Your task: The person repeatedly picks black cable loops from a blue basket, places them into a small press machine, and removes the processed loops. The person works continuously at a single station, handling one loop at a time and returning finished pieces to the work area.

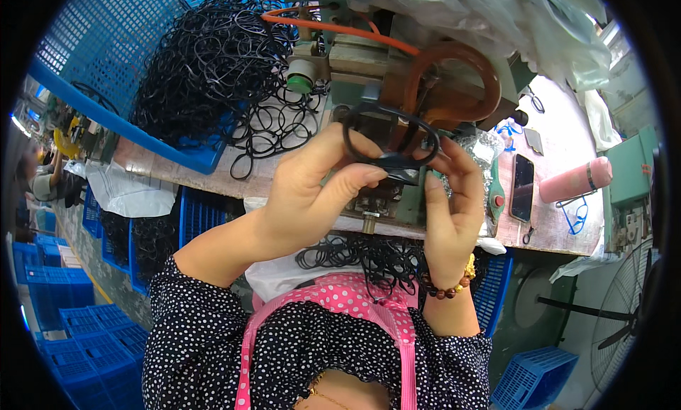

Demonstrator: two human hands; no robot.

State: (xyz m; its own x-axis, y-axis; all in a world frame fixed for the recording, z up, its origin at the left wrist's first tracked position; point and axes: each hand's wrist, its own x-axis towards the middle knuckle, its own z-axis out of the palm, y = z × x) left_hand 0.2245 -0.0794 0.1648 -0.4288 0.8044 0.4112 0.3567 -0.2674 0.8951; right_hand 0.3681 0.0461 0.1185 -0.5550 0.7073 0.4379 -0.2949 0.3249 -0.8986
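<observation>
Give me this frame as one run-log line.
left hand: pinches black ring | right hand: grips the ring's joint | behind: machine | left: blue crate heaped with loose black rings

Black ring's (389, 135) lower arc — behind fingers (355, 179)

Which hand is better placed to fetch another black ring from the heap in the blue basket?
Probably the left hand: the basket with its heap of black rings lies on its side. The right hand pinches the black ring too, farther away.
</observation>
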